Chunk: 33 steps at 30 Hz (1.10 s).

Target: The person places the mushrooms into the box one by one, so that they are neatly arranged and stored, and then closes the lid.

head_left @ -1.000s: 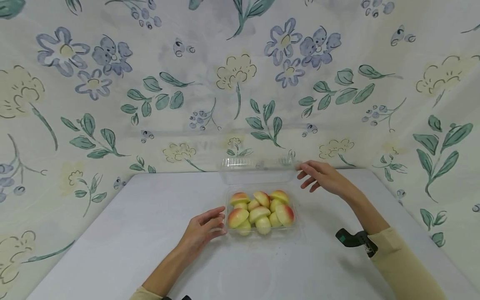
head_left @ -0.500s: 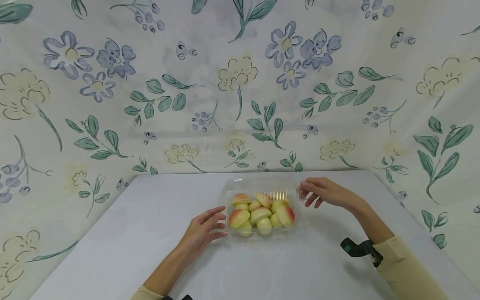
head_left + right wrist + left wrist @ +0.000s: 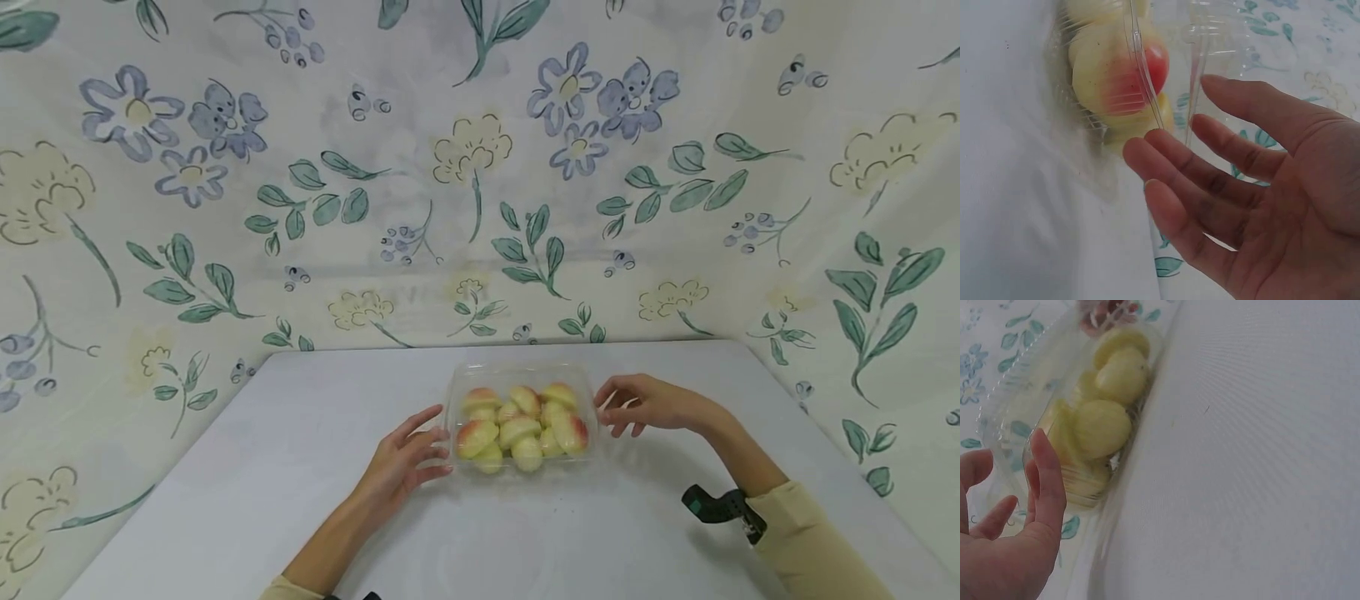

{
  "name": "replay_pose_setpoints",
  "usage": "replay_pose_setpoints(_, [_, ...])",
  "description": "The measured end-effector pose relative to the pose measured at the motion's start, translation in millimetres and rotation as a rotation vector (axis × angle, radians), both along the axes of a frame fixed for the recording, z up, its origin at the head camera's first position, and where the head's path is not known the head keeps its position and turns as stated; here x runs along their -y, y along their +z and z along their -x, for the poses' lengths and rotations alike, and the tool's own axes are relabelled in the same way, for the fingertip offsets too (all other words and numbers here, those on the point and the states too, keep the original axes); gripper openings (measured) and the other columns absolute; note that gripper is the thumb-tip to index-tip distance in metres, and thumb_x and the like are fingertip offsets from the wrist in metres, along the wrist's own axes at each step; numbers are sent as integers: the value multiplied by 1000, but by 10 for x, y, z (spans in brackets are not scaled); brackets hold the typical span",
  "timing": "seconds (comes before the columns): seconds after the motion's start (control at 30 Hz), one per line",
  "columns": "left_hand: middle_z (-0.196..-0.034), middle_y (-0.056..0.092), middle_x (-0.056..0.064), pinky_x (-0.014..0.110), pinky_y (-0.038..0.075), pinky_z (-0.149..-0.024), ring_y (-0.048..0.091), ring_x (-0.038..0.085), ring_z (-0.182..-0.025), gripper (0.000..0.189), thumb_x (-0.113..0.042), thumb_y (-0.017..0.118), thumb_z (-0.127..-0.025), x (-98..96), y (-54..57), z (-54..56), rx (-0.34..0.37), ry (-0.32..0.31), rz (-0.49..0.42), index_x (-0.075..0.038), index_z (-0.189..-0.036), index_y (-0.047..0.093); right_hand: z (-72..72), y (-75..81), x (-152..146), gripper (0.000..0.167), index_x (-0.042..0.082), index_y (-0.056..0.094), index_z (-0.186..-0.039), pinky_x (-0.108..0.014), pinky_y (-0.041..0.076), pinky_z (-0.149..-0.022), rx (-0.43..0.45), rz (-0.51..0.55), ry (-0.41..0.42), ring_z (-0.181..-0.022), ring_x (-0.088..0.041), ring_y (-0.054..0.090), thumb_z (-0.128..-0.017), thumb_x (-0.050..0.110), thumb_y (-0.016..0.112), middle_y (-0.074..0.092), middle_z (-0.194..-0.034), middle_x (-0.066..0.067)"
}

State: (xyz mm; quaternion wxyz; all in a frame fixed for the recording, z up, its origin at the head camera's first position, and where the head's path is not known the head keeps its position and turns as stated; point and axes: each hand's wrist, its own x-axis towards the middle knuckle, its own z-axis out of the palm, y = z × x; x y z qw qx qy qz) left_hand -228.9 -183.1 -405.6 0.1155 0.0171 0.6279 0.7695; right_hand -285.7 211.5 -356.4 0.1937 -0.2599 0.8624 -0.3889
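A clear plastic clamshell box (image 3: 523,461) sits on the white table, holding several mushroom-shaped pieces (image 3: 519,430), pale yellow with red blushes on some caps. Its hinged clear lid (image 3: 517,372) is lowered over them, with a gap still showing between lid edge and base rim in the right wrist view. At the box's right side, my right hand (image 3: 651,403) has thumb and index fingertips at the lid's edge (image 3: 1192,94), pinching it; the other fingers curve below. My left hand (image 3: 401,454) is beside the left wall, fingers spread and relaxed, fingertips right at the plastic.
The white table (image 3: 337,392) ends at the back against a cloth backdrop (image 3: 420,200) printed with flowers and leaves. A black wrist camera (image 3: 720,505) is strapped by the right sleeve (image 3: 813,533).
The lid has swung from standing upright at the back down over the pieces. My right hand has come down and toward me with it. The left hand has stayed at the left side.
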Motion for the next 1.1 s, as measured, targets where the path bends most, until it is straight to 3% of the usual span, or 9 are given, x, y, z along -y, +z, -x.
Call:
replay_pose_setpoints(0.23, [-108, 60, -1, 33, 60, -84, 61, 11, -89, 62, -7, 59, -95, 15, -16, -8, -52, -40, 10, -10, -151, 34, -22, -24, 10, 46, 3, 52, -124, -34, 59, -73, 38, -4, 14, -88, -21, 70, -91, 27, 71, 70, -107, -12])
replay_pose_setpoints(0.57, [-113, 56, 3, 32, 60, -85, 59, 13, -95, 62, -5, 61, -93, 14, -44, -3, -72, -42, 47, -6, -150, 37, -104, 4, 44, 90, 7, 20, -154, -38, 62, -79, 178, 56, -19, -90, -25, 72, -86, 20, 76, 68, -112, -15])
replay_pose_setpoints(0.87, [-116, 55, 5, 31, 60, -84, 59, 14, -94, 54, 0, 60, -92, -3, -56, -2, -74, 40, 72, -3, -144, 47, -72, -75, 71, 90, 6, 18, -155, -38, 62, -81, 296, 133, -60, -89, -26, 72, -86, 18, 75, 69, -106, -14])
replay_pose_setpoints(1.1, [-124, 50, 7, 30, 59, -87, 61, 13, -93, 58, 1, 60, -91, 31, -59, 21, -90, 3, 56, -1, -146, 43, -74, -93, 103, 88, 6, 16, -155, -37, 62, -80, 324, 151, -74, -85, -26, 72, -89, 16, 72, 71, -99, -13])
